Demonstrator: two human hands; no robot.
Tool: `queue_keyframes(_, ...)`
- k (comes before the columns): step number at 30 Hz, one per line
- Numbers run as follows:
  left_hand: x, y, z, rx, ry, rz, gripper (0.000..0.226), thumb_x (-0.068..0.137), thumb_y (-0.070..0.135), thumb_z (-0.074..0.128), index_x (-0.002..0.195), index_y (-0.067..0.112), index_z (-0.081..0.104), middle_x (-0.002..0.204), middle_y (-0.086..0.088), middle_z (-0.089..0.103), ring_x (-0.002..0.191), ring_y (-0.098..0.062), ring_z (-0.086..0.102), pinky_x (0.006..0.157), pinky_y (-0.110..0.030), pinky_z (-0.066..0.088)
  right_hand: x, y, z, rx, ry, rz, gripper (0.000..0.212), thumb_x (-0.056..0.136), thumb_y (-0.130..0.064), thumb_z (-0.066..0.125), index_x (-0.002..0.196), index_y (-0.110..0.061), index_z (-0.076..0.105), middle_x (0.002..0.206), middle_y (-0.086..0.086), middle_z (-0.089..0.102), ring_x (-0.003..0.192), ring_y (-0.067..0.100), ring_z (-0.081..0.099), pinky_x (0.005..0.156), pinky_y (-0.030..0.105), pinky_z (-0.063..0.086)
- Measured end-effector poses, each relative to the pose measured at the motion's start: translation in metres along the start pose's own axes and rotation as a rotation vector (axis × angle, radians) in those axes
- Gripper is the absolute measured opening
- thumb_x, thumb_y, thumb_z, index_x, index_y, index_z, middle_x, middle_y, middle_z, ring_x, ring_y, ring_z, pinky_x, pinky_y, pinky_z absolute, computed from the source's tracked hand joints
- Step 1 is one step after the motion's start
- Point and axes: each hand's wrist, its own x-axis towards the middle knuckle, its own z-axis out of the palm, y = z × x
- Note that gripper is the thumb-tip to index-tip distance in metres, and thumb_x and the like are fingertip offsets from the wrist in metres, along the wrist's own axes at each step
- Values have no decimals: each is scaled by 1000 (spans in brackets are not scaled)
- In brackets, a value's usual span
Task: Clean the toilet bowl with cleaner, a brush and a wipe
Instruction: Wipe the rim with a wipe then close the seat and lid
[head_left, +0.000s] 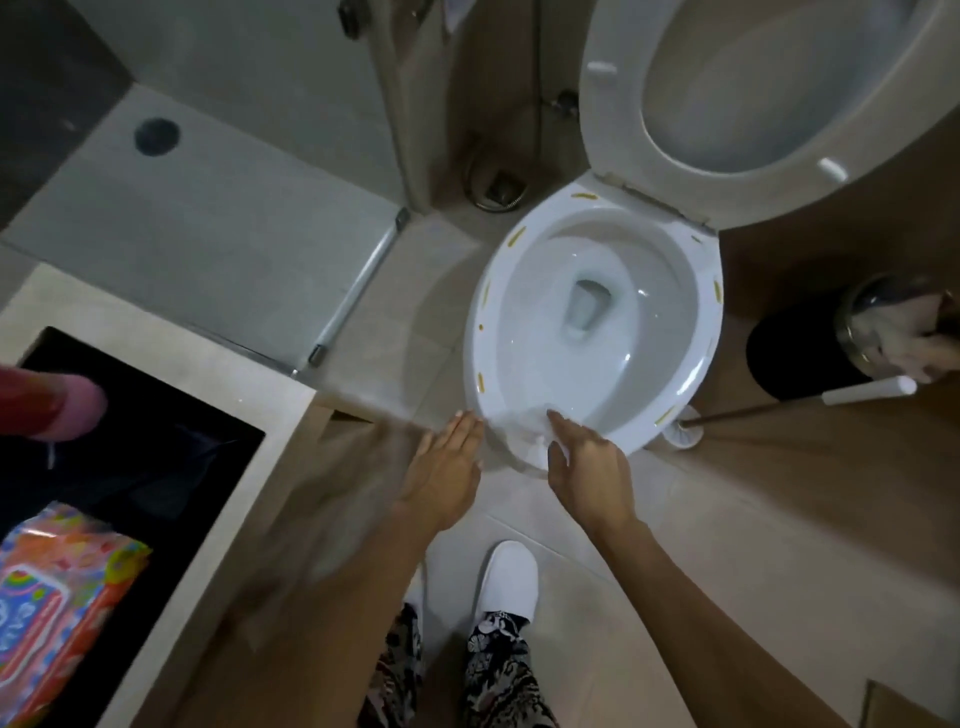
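Wipe (524, 415) under right hand (587, 462) (bowl's (670, 384) near rim).

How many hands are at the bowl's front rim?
2: the left hand by the rim's front edge, the right hand pressing the wipe on it. None seems hidden.

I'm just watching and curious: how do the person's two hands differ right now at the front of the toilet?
The right hand presses a white wipe onto the front rim of the toilet bowl; the left hand holds nothing and lies beside the rim. The right hand looks fairly sharp, while the left hand and its forearm are blurred by motion. Both are bare, palm down, with fingers pointing at the bowl.
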Motion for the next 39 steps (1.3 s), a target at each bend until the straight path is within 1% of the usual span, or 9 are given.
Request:
queue_keyframes(3, 22, 3, 13, 48, -20, 21, 59, 100, 18, 28, 152, 14, -1, 160, 0, -8, 146, -12, -7, 119, -37, 2, 0, 16, 32, -81, 42, -45, 49, 61, 6, 77, 109, -1, 69, 89, 12, 73, 76, 30, 70, 59, 33, 57)
queue_keyframes(8, 45, -7, 33, 117, -19, 143, 66, 98, 20, 29, 150, 15, -11, 157, 1, -18, 145, -12, -13, 117, -36, -5, -23, 34, 96, -177, -36, -47, 42, 67, 3, 60, 108, 3, 69, 108, 20, 69, 98, 33, 69, 89, 44, 54)
queue_keyframes(11, 51, -15, 51, 163, -19, 210, 64, 97, 27, 22, 149, 14, -14, 156, -1, -21, 146, -14, -12, 117, -35, -5, -35, 42, 116, -173, -33, -47, 50, 67, 5, 69, 116, 5, 65, 126, 25, 60, 118, 36, 59, 106, 45, 42)
queue_keyframes(16, 52, -21, 67, 118, 60, 254, 68, 82, 34, 2, 145, 12, -12, 152, 1, -17, 145, -15, -6, 113, -34, -4, -38, 46, 120, -121, 26, -76, 43, 88, -15, 48, 126, 1, 57, 147, 22, 40, 138, 30, 36, 117, 42, 17)
queue_keyframes(19, 53, -23, 68, 71, 58, 264, 67, 81, 36, -2, 143, 16, -20, 151, 4, -24, 139, -10, -20, 112, -31, -10, -36, 51, 119, -129, -13, -77, 47, 90, -23, 48, 132, -3, 50, 153, 18, 31, 142, 26, 27, 119, 39, 13)
queue_keyframes(22, 53, -26, 69, 43, 72, 267, 65, 85, 38, -2, 145, 17, -16, 153, 5, -21, 141, -7, -18, 114, -29, -10, -32, 57, 119, -146, -55, -99, 63, 91, -27, 46, 148, -5, 31, 158, 13, 21, 147, 23, 17, 119, 39, 12)
queue_keyframes(28, 52, -29, 67, -5, 101, 300, 63, 89, 37, 1, 148, 17, -9, 155, 6, -14, 142, -6, -13, 114, -27, -8, -25, 60, 131, -300, -151, -200, 81, 80, -5, 54, 153, -9, 19, 160, 7, 12, 148, 20, 10, 117, 46, 14)
queue_keyframes(33, 52, -29, 73, -82, 114, 291, 61, 93, 36, 5, 150, 16, 0, 157, 5, -6, 144, -5, -6, 117, -28, -3, -27, 61, 133, -321, -123, -229, 56, 101, -36, 27, 154, -21, 16, 161, 3, 12, 148, 18, 12, 118, 47, 12)
queue_keyframes(39, 58, -28, 77, -42, 129, 288, 60, 95, 38, 6, 151, 18, 1, 158, 4, -6, 144, -4, -9, 116, -26, -8, -32, 63, 132, -332, -138, -205, 52, 103, -40, 17, 152, -23, 21, 160, 2, 18, 147, 18, 17, 118, 46, 12)
